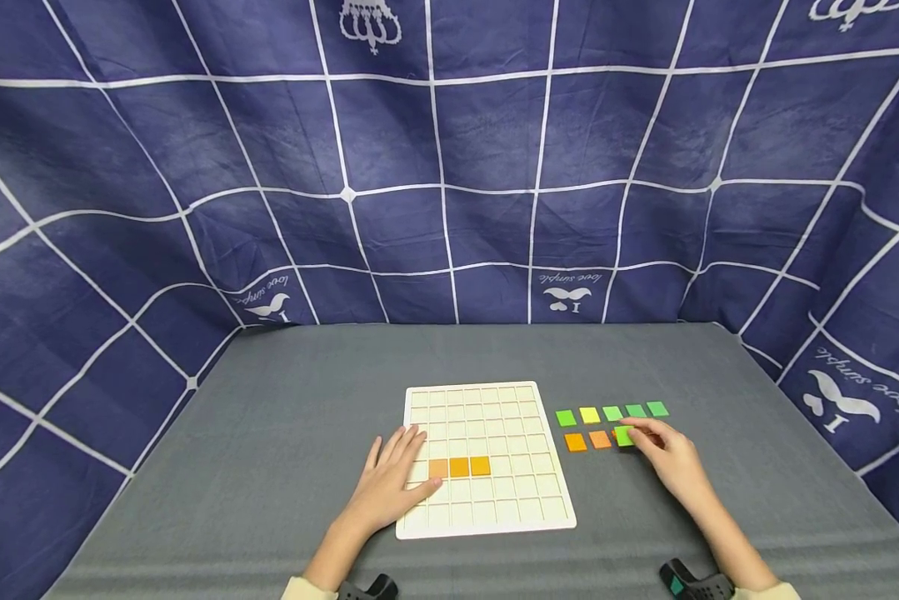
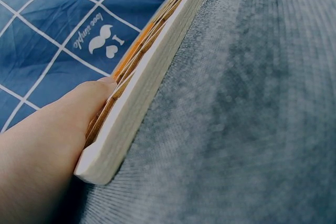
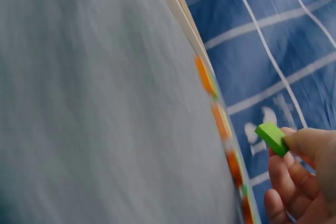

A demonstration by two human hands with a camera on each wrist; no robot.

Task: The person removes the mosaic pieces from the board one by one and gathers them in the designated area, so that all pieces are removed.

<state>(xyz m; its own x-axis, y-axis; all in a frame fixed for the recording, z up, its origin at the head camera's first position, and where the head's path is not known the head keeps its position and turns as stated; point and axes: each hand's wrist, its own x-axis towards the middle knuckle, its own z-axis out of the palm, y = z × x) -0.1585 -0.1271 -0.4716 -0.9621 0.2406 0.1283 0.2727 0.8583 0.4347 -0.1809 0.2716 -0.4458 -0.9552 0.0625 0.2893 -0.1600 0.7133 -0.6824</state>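
My left hand [image 1: 391, 485] rests on the left side of a cream grid board [image 1: 486, 518], fingers extended and thumb lying near the tiles. In the left wrist view its thumb [image 2: 97, 95] lies over the edge of the board. Three square tiles sit side by side in one row of the grid: a pale orange tile [image 1: 437, 468], an orange tile [image 1: 459, 467] and another orange tile [image 1: 480, 465]. My right hand [image 1: 674, 460] pinches a light green tile [image 3: 273, 139] between thumb and fingertips, raised over the front row of loose tiles and partly hiding an orange one.
Right of the board, a back row holds a green tile [image 1: 565, 418], a yellow tile [image 1: 589, 415] and several more green ones. An orange tile [image 1: 576, 442] and a paler orange tile [image 1: 600, 439] lie in front. A blue checked curtain [image 1: 486, 225] surrounds the grey table [image 1: 307, 400].
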